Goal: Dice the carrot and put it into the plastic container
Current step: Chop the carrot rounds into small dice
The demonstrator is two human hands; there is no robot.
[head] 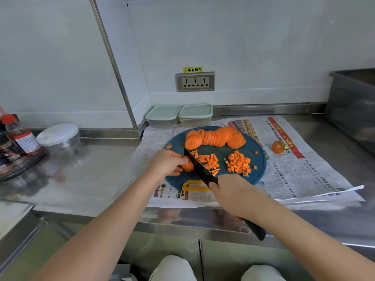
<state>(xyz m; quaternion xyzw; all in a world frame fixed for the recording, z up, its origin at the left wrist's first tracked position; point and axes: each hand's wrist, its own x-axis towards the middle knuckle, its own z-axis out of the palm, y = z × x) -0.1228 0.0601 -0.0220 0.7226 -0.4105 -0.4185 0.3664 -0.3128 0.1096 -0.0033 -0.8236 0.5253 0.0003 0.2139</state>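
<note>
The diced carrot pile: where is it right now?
Head view: the diced carrot pile lies on the right side of the cutting board, just right of the carrot strips, in front of the slices.

A row of carrot slices [215, 137] lies between the board [223, 153] front and the lidded containers [195, 114]. Bare counter [101, 163] opens leftward; a grey tub [353, 106] walls the right.

Two lidded containers [179, 115] stand behind the cutting board [257, 171], which lies on newspaper [304, 169].

Newspaper [304, 171], wall socket [195, 81], bottle [22, 138]
</note>
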